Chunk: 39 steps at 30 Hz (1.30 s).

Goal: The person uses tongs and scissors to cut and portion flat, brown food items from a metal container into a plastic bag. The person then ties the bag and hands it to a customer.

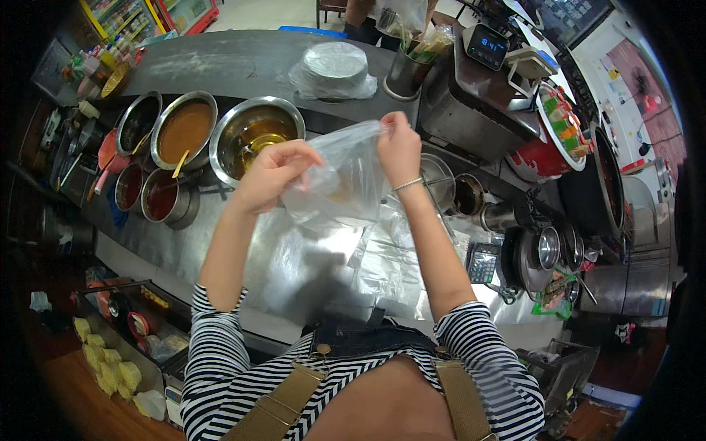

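Above the steel counter point(231, 248), my two hands hold a clear plastic bag point(347, 176) stretched between them. My right hand point(400, 146) pinches the bag's upper right corner. At its left side, the fingers of my left hand point(281, 173) are curled against the film and grip its edge. Inside or behind the bag something pale shows, too blurred to name. Just left of the bag stands a steel bowl of yellow oil point(270, 124) with a ladle, partly hidden by my left hand. Flat plastic bags point(389, 264) lie on the counter below my right forearm.
Bowls of brown sauce point(185, 132) and pots of red sauce point(162, 201) stand left. Behind are a plastic-wrapped stack point(333, 63) and a skewer holder point(408, 71). A calculator point(482, 264), scissors point(507, 292) and a large black pot point(593, 182) are right. A person point(361, 16) stands beyond the counter.
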{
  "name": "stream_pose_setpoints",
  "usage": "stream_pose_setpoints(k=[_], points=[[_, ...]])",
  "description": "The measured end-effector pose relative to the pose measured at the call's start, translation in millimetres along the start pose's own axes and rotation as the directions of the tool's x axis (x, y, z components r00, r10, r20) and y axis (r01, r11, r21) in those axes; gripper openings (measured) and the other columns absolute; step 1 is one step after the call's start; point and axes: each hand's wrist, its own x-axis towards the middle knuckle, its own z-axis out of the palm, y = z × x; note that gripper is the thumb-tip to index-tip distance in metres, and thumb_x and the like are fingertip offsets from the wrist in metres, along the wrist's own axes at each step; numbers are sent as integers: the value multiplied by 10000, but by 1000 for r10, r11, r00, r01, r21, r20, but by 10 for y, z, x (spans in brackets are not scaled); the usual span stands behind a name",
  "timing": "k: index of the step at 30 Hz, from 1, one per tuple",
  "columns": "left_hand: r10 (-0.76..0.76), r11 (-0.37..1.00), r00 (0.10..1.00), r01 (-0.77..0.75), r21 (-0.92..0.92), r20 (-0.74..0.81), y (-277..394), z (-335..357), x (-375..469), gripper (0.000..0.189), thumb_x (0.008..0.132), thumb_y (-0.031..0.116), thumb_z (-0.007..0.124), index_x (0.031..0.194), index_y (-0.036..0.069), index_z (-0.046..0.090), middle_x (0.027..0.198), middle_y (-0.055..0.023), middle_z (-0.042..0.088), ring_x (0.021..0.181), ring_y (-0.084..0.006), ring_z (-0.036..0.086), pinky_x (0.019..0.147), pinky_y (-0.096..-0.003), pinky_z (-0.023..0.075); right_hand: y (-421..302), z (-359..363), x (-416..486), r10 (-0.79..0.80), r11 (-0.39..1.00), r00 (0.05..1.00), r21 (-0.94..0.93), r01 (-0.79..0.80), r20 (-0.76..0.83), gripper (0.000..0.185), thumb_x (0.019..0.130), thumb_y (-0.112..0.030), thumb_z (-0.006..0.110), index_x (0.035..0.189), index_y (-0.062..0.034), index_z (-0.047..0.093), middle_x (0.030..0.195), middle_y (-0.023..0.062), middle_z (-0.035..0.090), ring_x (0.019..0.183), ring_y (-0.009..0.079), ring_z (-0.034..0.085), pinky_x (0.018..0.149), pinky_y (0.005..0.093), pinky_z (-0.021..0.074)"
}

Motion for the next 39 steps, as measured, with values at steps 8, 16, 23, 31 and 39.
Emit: stream_pose_setpoints(k=[8, 16, 23, 31, 39], points=[[103, 166, 890, 426, 890, -445, -136, -357, 842, 579, 815, 136, 624, 1341, 60, 395, 1098, -195, 470, 853, -355, 623, 704, -454, 523, 229, 99, 923, 261, -300, 477, 541, -786, 839, 44, 911, -22, 454, 938, -3, 483, 731, 39, 511, 580, 127, 503, 520, 274, 471], [83, -110, 862, 507, 855, -501, -263, -1079, 2152, 727, 784, 171, 616, 1435, 191, 293, 1317, -115, 342, 1044, -343, 555, 752, -523, 491, 420, 412, 1746, -149, 905, 814, -254, 341, 562, 547, 723, 0, 590, 1235, -191, 561, 1064, 268, 584, 902, 360, 633, 794, 415, 516], [-334, 143, 849, 475, 868, -410, -725, -1507, 2915, 1280, 546, 206, 861, 1485, 228, -8, 1430, -153, 249, 1228, -400, 416, 953, -507, 403, 785, 1201, 2286, 219, 813, 791, -555, 176, 571, 818, 691, -158, 757, 1383, -221, 325, 1411, 282, 291, 1105, 402, 552, 861, 456, 493], [-222, 734, 973, 213, 645, -68, -1605, -1679, 3016, 1319, 480, 259, 888, 1487, 160, 43, 1502, -174, 159, 1344, -321, 251, 1117, -349, 202, 1443, 1548, 2362, -91, 969, 694, 223, -103, 714, 1080, 468, -56, 803, 1398, -15, 256, 1343, 143, 420, 1255, 248, 396, 1070, 319, 284], [50, 805, 995, -94, 585, 91, -1113, -1477, 2628, 1128, 462, 233, 889, 1386, 6, 284, 1396, -187, 342, 1300, -288, 336, 1095, -340, 257, 1105, 1166, 2011, -107, 974, 743, 219, -55, 661, 1034, 452, -48, 806, 1360, -26, 312, 1275, 152, 503, 1197, 255, 471, 1021, 317, 361]])
